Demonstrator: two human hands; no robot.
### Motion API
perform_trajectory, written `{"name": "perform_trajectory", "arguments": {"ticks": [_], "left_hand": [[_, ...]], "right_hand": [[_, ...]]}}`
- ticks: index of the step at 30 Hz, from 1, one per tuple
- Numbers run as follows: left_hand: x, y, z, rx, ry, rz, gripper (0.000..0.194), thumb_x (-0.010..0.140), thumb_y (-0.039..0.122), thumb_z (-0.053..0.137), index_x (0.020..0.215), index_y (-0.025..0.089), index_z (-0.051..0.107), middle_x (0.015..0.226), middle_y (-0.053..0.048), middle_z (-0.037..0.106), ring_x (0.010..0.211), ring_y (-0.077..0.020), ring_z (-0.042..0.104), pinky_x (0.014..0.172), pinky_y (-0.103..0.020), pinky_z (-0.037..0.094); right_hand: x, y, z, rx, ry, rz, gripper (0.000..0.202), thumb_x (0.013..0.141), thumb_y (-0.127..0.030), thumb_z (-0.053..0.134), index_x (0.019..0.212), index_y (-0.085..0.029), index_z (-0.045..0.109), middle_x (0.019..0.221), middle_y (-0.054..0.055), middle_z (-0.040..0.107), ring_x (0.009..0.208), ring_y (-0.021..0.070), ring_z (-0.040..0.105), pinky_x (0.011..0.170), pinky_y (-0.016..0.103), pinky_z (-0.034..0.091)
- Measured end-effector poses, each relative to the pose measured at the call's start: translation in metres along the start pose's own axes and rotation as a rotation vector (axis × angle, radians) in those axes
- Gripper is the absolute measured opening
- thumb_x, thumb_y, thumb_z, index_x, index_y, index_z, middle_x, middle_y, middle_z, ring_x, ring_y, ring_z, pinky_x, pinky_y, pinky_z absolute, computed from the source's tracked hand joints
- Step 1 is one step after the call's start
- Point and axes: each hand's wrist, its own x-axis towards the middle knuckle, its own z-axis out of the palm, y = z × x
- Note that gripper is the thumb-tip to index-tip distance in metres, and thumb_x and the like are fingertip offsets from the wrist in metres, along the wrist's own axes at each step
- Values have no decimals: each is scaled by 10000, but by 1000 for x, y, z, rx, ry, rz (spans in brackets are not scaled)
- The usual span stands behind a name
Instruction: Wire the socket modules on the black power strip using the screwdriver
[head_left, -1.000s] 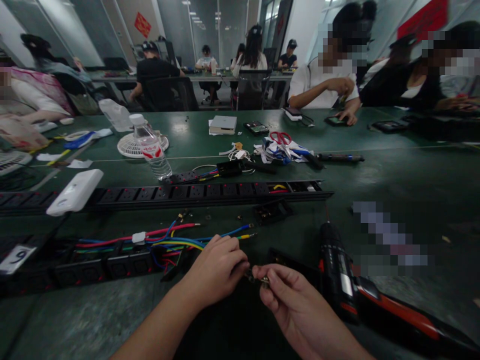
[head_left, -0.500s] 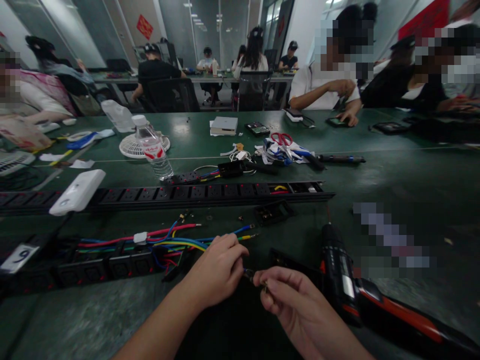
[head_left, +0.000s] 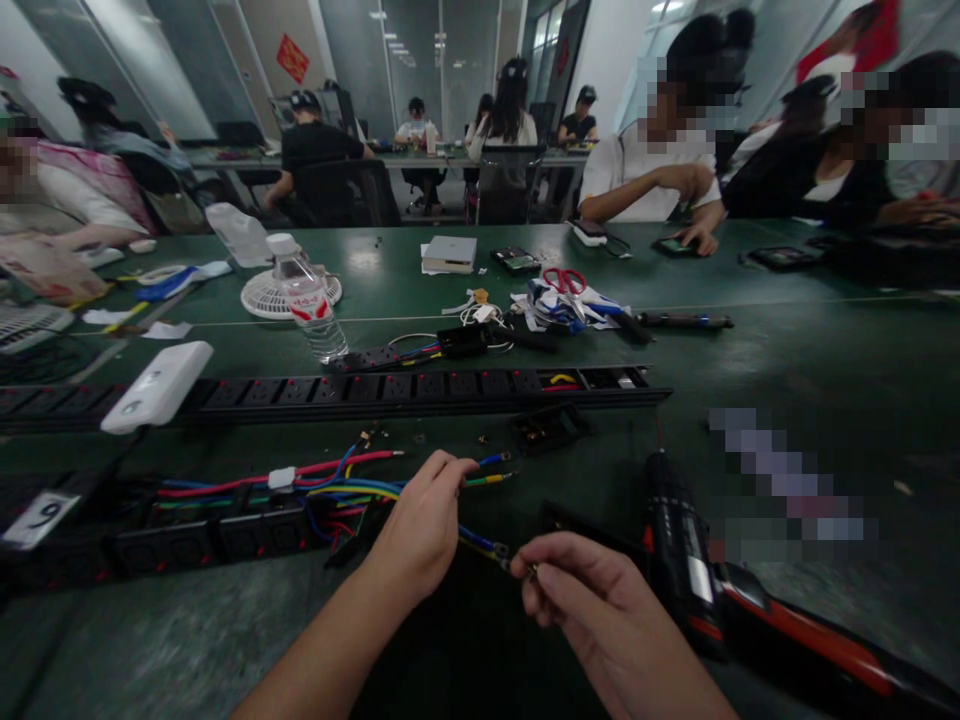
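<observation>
The right hand (head_left: 592,595) has its grip closed, thumb against forefinger, on a small brass-coloured piece (head_left: 533,569); the fingers cover most of it, so its shape can't be made out. The left hand (head_left: 420,525) lies across the wires (head_left: 360,489), its fingertips bent down out of sight, and whether its grip is closed on any of them I cannot tell. Blue and yellow-green ends come out beyond its knuckles, and a metal lug (head_left: 501,551) shows between the two hands, near the right fingertips; whether they touch is unclear. Both forearms are cut off by the bottom edge.

The wires run out of the near power strip (head_left: 169,545), which lies on the worktop (head_left: 795,350) and leaves the view at the left. A dark part (head_left: 577,522) behind the right hand is partly covered by it and too dim to name. The drill (head_left: 679,550) lies to the right, its far end lost at the picture's edge. Beyond it, a patch (head_left: 787,475) is blurred into blocks. At the far left, a person (head_left: 67,195) is only partly in view.
</observation>
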Motion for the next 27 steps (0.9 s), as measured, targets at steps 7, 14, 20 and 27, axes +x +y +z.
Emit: {"name": "perform_trajectory", "arguments": {"ticks": [7,14,20,27], "left_hand": [[0,5,-2,-156,169,-99,244,950,129,412,1170,201,490,1037,-64,585,907,-163,660,852,-340,525],[-1,5,6,-551,193,-254,201,921,181,539,1080,232,429,951,0,593,912,-176,718,822,-327,572],[1,6,6,-701,197,-281,207,899,166,571,1054,220,444,950,-1,632,920,-179,721,846,-338,579],[2,9,4,-831,238,-281,224,848,164,635,1005,198,479,958,-2,632,850,-177,729,770,-308,595]], "right_hand": [[2,3,-4,1,-35,17,258,903,-368,666,991,-126,649,966,81,607,801,130,558,721,209,464],[3,3,-5,-28,-32,7,278,912,-379,657,959,-115,586,955,79,606,773,121,556,686,199,465],[4,7,-8,-32,-38,15,254,936,-364,636,985,-120,584,978,73,601,789,116,556,706,200,468],[3,9,-10,-47,-32,5,262,924,-367,643,969,-114,589,952,78,603,773,122,558,679,197,465]]}}
